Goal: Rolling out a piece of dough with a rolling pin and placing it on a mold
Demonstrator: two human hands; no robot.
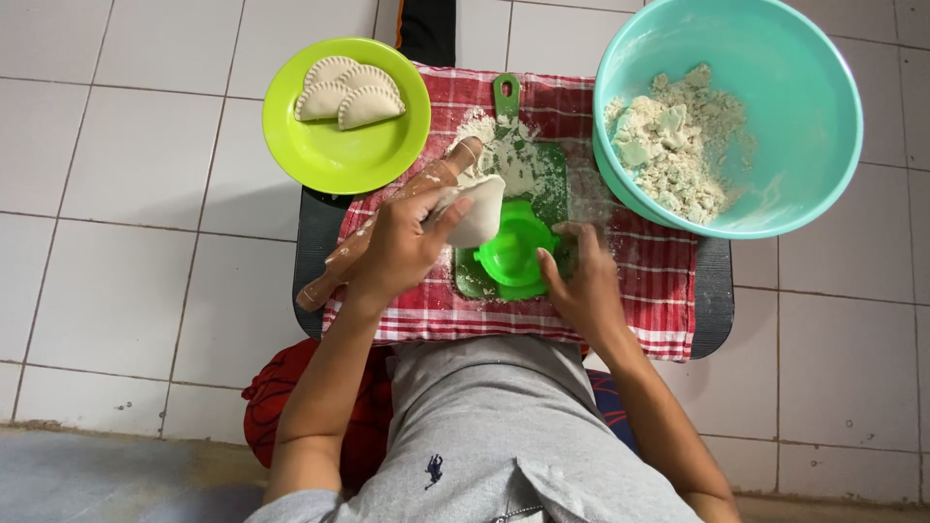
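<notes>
While the left hand (402, 247) pinches a floppy dough round (477, 208) just above the green mould (513, 254), the right hand (581, 281) steadies that mould's near edge, fingers spread.

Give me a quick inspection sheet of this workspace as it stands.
Surface: red checked cloth over a dark tray, on white floor tiles.
Job's things: dough sheet, green press mould, floured green board.
Clutter: rolling pin; lime plate with three shaped pastries; teal bowl of crumbly dough.
Grippers: left hand holds the dough sheet; right hand rests beside the mould.
Cables: nothing seen.
Surroundings: tiled floor; no one else seen.
</notes>
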